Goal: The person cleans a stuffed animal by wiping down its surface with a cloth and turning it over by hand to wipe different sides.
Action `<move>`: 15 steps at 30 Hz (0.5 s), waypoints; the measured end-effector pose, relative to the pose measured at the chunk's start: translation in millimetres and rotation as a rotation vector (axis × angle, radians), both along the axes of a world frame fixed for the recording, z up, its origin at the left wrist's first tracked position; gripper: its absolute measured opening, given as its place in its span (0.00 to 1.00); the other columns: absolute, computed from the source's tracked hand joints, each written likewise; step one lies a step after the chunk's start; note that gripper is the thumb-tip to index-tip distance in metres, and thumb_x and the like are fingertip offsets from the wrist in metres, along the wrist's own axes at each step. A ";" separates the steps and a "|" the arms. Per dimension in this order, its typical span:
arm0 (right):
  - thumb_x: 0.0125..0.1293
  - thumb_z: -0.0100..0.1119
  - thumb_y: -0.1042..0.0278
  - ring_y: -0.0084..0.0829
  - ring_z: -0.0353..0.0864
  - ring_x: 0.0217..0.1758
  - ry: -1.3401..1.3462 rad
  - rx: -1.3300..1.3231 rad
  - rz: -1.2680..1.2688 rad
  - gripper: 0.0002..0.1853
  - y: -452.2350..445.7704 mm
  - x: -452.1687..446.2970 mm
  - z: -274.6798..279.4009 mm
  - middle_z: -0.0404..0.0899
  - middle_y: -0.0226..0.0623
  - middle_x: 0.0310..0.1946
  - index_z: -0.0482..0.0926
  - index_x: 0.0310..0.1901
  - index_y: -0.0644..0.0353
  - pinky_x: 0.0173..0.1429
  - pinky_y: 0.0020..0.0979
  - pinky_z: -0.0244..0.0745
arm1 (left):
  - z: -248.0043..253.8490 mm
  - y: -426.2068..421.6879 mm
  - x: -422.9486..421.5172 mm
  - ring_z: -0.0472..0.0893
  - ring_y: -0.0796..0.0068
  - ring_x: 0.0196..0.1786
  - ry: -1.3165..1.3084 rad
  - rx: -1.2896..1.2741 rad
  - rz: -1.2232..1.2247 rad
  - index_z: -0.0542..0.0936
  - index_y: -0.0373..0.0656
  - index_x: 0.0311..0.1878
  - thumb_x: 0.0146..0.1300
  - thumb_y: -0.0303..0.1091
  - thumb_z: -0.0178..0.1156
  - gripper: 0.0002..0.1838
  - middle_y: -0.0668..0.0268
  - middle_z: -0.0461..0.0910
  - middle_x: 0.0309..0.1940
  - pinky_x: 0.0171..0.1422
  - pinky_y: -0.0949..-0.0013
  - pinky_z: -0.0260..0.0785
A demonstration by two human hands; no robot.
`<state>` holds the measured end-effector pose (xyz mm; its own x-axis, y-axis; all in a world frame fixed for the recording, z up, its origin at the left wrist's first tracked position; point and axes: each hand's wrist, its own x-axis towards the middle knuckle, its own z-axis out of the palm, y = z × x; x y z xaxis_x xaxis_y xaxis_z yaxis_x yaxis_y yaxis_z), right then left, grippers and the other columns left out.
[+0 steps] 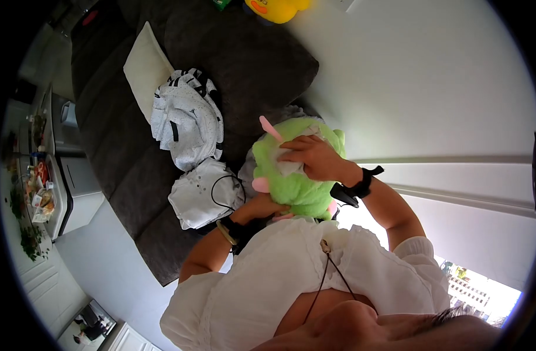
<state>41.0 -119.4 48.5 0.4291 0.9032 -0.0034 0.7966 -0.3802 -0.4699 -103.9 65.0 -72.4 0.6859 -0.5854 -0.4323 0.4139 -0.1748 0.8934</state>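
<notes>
A light green plush toy (pixel 306 196) with pink parts rests in front of my white top, at the middle of the view. My left hand (pixel 265 206) holds its lower left side, with the fingertips partly hidden by the toy. On the toy's upper face, my right hand (pixel 316 157) presses a crumpled white cloth or tissue (pixel 290 166) under bent fingers. A thin pink piece (pixel 270 127) sticks up from the toy beside that hand.
A dark grey sofa (pixel 115 117) bears a cream cushion (pixel 144 70), a speckled white backpack (pixel 186 120) and a white bag (pixel 203 195) with a black cord. A yellow plush (pixel 278 9) is at the top. A cluttered counter (pixel 60 199) stands far left, a white wall (pixel 432 88) right.
</notes>
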 end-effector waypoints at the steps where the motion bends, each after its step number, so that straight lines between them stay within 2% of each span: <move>1: 0.46 0.57 0.86 0.48 0.79 0.60 0.023 0.013 -0.081 0.33 -4.5 4.8 -9.9 0.81 0.37 0.60 0.84 0.56 0.45 0.64 0.46 0.74 | -3.4 0.2 -1.2 0.83 0.69 0.42 -0.010 -0.005 0.002 0.83 0.41 0.50 0.63 0.40 0.65 0.16 0.61 0.86 0.39 0.48 0.64 0.74; 3: 0.48 0.58 0.84 0.49 0.80 0.59 0.063 0.040 -0.242 0.31 -21.9 32.3 -25.9 0.82 0.37 0.58 0.84 0.56 0.47 0.62 0.45 0.76 | -6.1 1.1 -2.7 0.82 0.72 0.39 0.030 -0.012 0.048 0.82 0.40 0.49 0.63 0.39 0.65 0.16 0.62 0.85 0.36 0.44 0.65 0.74; 4: 0.50 0.58 0.83 0.49 0.82 0.57 -0.006 0.053 -0.345 0.29 -36.4 44.8 -36.9 0.83 0.40 0.55 0.83 0.56 0.50 0.61 0.43 0.78 | -7.0 1.0 -3.6 0.81 0.74 0.37 0.050 -0.016 0.067 0.82 0.39 0.48 0.63 0.39 0.65 0.15 0.63 0.84 0.35 0.43 0.66 0.73; 6: 0.53 0.55 0.83 0.50 0.83 0.55 0.142 -0.084 -0.577 0.29 -72.9 65.9 -55.0 0.85 0.44 0.53 0.83 0.58 0.53 0.59 0.42 0.78 | -10.1 3.0 -2.4 0.81 0.76 0.36 0.119 -0.040 0.049 0.83 0.38 0.48 0.64 0.36 0.66 0.14 0.65 0.85 0.35 0.41 0.69 0.74; 7: 0.54 0.53 0.83 0.50 0.85 0.52 0.316 -0.226 -0.793 0.28 -80.7 66.2 -41.9 0.86 0.48 0.50 0.83 0.58 0.54 0.58 0.41 0.79 | -11.1 5.1 -1.7 0.82 0.77 0.35 0.153 -0.051 0.040 0.84 0.38 0.47 0.64 0.35 0.67 0.13 0.66 0.85 0.35 0.40 0.70 0.75; 8: 0.56 0.53 0.82 0.47 0.87 0.48 0.213 -0.148 -0.766 0.28 -111.5 70.8 -68.1 0.86 0.51 0.47 0.83 0.58 0.53 0.55 0.38 0.81 | -11.8 8.2 -2.1 0.82 0.77 0.35 0.151 -0.035 0.039 0.84 0.38 0.47 0.64 0.35 0.67 0.13 0.66 0.85 0.35 0.40 0.70 0.75; 9: 0.57 0.54 0.82 0.39 0.89 0.46 0.347 -0.076 -0.881 0.26 -125.7 72.9 -71.4 0.88 0.49 0.47 0.84 0.58 0.54 0.52 0.35 0.81 | -13.1 11.6 -2.5 0.82 0.77 0.35 0.149 -0.019 0.044 0.84 0.38 0.47 0.64 0.35 0.68 0.13 0.66 0.85 0.35 0.40 0.70 0.75; 10: 0.52 0.46 0.88 0.27 0.84 0.43 0.584 0.163 -0.948 0.32 -126.1 66.3 -56.4 0.87 0.39 0.40 0.81 0.60 0.63 0.50 0.29 0.78 | -12.8 13.9 -3.6 0.82 0.76 0.36 0.153 -0.005 0.053 0.84 0.38 0.47 0.64 0.35 0.68 0.13 0.66 0.85 0.36 0.40 0.70 0.75; 12: 0.59 0.52 0.86 0.28 0.85 0.46 0.714 0.337 -0.998 0.24 -121.3 52.5 -9.9 0.87 0.39 0.44 0.81 0.58 0.67 0.52 0.30 0.80 | -6.6 18.2 -7.9 0.82 0.76 0.36 0.216 -0.119 0.191 0.84 0.38 0.48 0.63 0.35 0.69 0.14 0.66 0.85 0.37 0.40 0.69 0.75; 15: 0.58 0.53 0.87 0.28 0.84 0.48 0.537 0.446 -0.700 0.25 -106.2 20.3 33.3 0.86 0.39 0.47 0.79 0.59 0.70 0.54 0.30 0.79 | -3.9 25.0 -7.2 0.82 0.75 0.36 0.290 -0.161 0.241 0.84 0.37 0.49 0.63 0.34 0.71 0.15 0.66 0.85 0.39 0.40 0.69 0.75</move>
<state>61.3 -225.6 81.8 0.9082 0.4117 -0.0751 0.0984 -0.3847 -0.9178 -111.1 90.0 -76.3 0.6748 -0.4986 -0.5441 0.6646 0.0901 0.7418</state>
